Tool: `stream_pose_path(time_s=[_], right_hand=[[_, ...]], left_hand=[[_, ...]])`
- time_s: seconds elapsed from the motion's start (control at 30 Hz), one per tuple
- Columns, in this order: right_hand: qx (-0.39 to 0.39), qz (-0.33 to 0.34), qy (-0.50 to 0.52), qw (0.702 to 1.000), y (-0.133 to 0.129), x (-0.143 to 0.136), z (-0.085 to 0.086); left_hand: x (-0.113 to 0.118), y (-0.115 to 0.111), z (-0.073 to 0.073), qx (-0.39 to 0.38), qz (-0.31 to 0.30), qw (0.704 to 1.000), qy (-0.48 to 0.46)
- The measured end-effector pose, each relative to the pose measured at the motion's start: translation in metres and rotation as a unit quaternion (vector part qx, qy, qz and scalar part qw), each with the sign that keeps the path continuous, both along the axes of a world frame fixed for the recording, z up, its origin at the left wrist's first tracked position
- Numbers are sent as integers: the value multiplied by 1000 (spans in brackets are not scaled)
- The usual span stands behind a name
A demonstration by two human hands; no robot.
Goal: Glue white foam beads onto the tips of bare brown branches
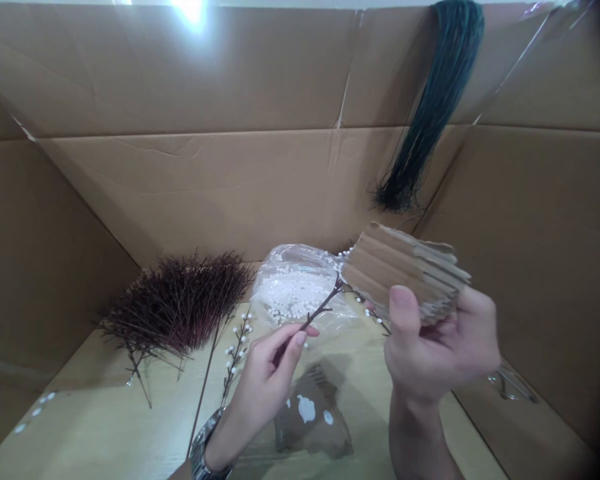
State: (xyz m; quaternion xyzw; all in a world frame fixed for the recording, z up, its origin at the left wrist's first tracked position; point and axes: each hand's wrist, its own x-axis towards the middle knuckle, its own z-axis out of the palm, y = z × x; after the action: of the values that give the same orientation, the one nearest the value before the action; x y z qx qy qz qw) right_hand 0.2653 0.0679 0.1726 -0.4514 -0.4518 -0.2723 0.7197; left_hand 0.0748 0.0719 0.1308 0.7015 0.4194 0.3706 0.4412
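Observation:
My left hand, with a watch on its wrist, pinches a thin dark brown twig with short side stubs. The twig's far end comes up close to the left edge of a folded piece of corrugated cardboard; whether they touch I cannot tell. Thumb on top, my right hand grips that cardboard from its near right side. Under my hands, a torn brown cardboard scrap with white blobs lies on the table. Just beyond my left hand is a clear plastic bag of small white beads.
A heap of dark twigs lies at the left. Twigs with white beads rest near my left hand and behind the cardboard. Dark green strands hang over the back cardboard wall. White spots mark the table's left edge.

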Motion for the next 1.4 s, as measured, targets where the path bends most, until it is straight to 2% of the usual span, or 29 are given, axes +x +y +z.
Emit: stream_pose_path(time_s=[0.1, 0.2, 0.3, 0.37, 0.47, 0.53, 0.63, 0.8, 1.1, 1.27, 1.4], right_hand=[[6, 13, 23, 1000, 0, 2, 2], [93, 21, 74, 993, 2, 6, 7], [178, 32, 111, 977, 3, 9, 12], [174, 65, 143, 972, 2, 8, 15], [90, 132, 199, 967, -1, 6, 14], [54, 158, 211, 963, -3, 5, 11], [52, 167, 185, 967, -3, 4, 8], [46, 161, 145, 975, -1, 2, 7], [61, 143, 132, 979, 2, 2, 6], [55, 159, 139, 976, 5, 1, 4], [75, 137, 106, 982, 5, 2, 4]], left_hand=[[-1, 0, -1, -21, -1, 1000, -11], [-1, 1, -4, -96, -30, 992, -73], [-2, 2, -5, -200, -87, 960, -175], [-2, 3, -4, -244, -112, 937, -223], [-2, 2, -1, -272, -118, 920, -258], [-2, 1, 1, -277, -111, 917, -265], [-2, -2, 3, -277, -102, 918, -265], [-3, -3, 3, -269, -99, 922, -261], [-5, -2, 1, -257, -115, 923, -261], [-5, -3, -1, -253, -114, 928, -250], [-4, -3, -2, -251, -103, 932, -241]])
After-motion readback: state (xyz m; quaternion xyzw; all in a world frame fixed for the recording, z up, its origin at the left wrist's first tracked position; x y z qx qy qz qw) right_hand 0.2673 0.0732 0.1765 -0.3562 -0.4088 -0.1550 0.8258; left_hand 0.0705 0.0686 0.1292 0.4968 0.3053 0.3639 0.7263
